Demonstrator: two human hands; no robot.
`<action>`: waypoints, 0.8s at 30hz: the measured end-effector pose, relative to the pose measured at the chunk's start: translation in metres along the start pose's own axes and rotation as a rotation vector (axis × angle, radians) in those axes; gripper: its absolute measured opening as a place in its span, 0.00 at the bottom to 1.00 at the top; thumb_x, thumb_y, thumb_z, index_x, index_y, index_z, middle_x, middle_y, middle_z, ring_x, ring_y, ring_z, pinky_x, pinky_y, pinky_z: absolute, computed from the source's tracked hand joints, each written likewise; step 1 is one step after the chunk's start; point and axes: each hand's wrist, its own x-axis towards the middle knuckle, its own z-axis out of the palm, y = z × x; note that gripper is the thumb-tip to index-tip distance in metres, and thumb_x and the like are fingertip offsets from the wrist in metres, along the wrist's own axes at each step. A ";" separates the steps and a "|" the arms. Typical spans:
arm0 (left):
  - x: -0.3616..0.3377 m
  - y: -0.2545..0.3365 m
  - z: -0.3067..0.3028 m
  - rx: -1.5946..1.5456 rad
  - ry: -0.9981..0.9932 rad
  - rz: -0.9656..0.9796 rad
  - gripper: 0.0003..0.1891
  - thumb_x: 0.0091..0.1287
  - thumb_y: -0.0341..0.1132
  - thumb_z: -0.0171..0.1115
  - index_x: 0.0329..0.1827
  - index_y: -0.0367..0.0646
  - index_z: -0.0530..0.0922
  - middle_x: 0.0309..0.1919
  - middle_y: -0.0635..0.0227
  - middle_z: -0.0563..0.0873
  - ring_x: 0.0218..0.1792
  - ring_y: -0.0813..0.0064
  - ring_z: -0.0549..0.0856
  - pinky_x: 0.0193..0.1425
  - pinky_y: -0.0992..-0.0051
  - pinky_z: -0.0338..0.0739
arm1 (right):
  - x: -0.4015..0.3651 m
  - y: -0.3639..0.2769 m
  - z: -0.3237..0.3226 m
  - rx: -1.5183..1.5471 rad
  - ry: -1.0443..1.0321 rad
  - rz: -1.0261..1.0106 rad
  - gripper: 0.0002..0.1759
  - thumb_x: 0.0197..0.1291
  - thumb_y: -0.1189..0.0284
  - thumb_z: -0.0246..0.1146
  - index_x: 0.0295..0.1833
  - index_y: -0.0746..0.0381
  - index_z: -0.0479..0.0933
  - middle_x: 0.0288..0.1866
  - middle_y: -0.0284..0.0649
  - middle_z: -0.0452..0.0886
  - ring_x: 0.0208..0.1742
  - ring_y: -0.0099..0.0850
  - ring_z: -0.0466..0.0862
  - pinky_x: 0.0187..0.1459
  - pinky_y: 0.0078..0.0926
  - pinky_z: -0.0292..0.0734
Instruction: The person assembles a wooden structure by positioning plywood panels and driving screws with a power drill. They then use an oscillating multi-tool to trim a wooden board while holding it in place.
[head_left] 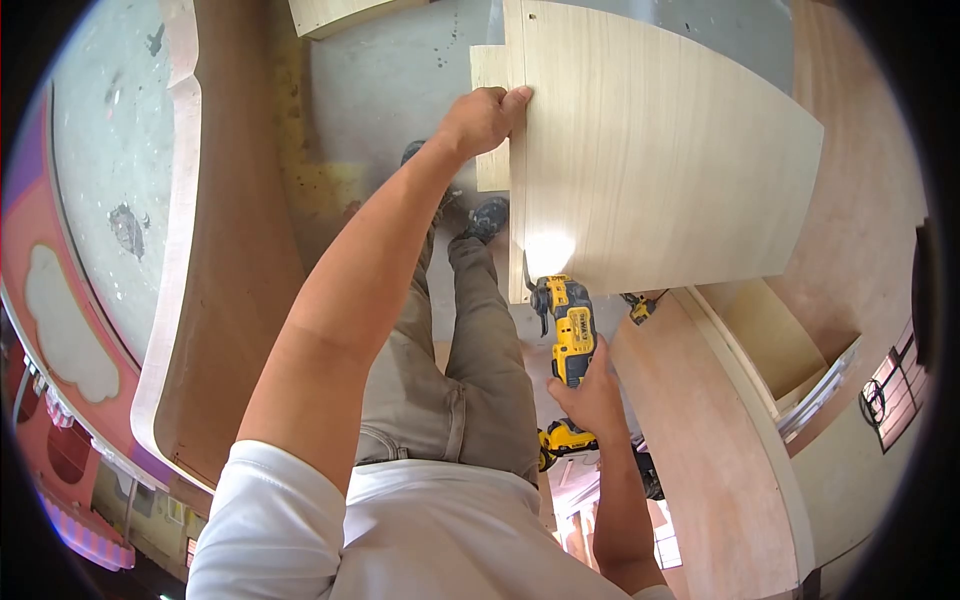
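Observation:
A pale plywood panel (670, 150) with a curved far edge stands in front of me. My left hand (488, 118) is closed on its left edge, the thumb lying over the face. In my right hand (592, 398) is a yellow and black oscillating multi-tool (573, 335). Its head is at the panel's lower left corner, and its lamp throws a bright spot on the wood there. A short light wood strip (490, 170) shows behind the panel's edge, beside my left hand.
A second yellow power tool (640, 308) lies right of the panel's lower edge; another yellow tool (570, 437) is below my right hand. A tall curved plywood piece (225, 250) stands at left. A curved wooden unit (700, 420) fills the right. My shoes (487, 220) are on the grey floor.

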 end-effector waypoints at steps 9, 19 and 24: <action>0.000 0.001 0.001 0.017 0.039 -0.005 0.43 0.77 0.71 0.42 0.54 0.33 0.86 0.41 0.52 0.92 0.50 0.52 0.90 0.60 0.60 0.81 | 0.004 -0.003 -0.006 -0.032 -0.029 0.016 0.56 0.53 0.62 0.73 0.79 0.69 0.47 0.48 0.65 0.85 0.50 0.60 0.88 0.53 0.48 0.82; -0.003 0.002 0.005 -0.025 0.069 0.007 0.41 0.77 0.68 0.47 0.52 0.30 0.86 0.41 0.50 0.92 0.48 0.56 0.90 0.59 0.64 0.81 | 0.001 -0.003 -0.004 0.019 -0.024 0.011 0.56 0.53 0.62 0.73 0.79 0.69 0.48 0.49 0.64 0.86 0.51 0.59 0.87 0.53 0.47 0.82; -0.003 0.004 0.004 -0.035 0.074 -0.002 0.42 0.76 0.69 0.47 0.53 0.30 0.86 0.41 0.49 0.92 0.48 0.54 0.90 0.59 0.63 0.81 | 0.006 0.005 -0.002 -0.005 -0.020 0.004 0.56 0.53 0.61 0.74 0.80 0.67 0.48 0.50 0.64 0.85 0.51 0.59 0.88 0.55 0.47 0.82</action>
